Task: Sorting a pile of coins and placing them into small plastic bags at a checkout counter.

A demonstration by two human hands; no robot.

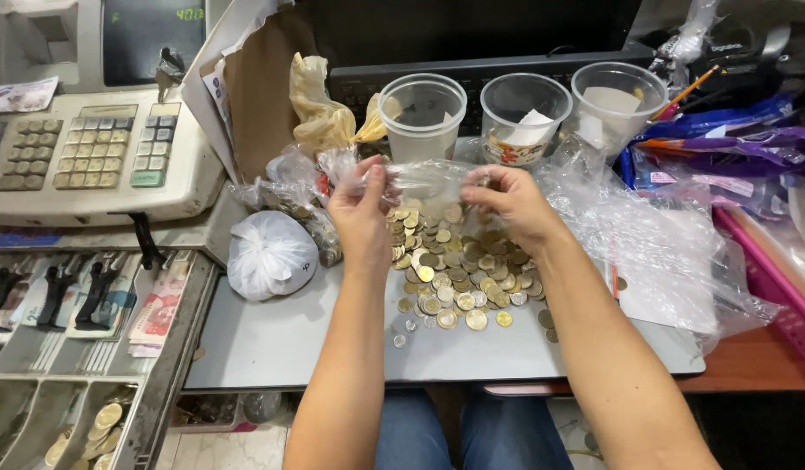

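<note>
My left hand [360, 209] and my right hand [508, 202] each grip one end of a clear plastic bag [428, 181], stretched between them above a heap of gold and silver coins [459, 274]. The coins lie spread on a grey tray top [280, 339], some loose ones near its front. The bag looks empty or nearly so; its contents are hard to make out.
A tied white bag [270, 254] lies left of the coins. Three clear plastic cups [422, 113] stand behind. A cash register [93, 152] and its open drawer [71, 348] with banknotes and coins are at left. Crumpled plastic sheeting [672, 244] and a pink basket [777, 287] sit at right.
</note>
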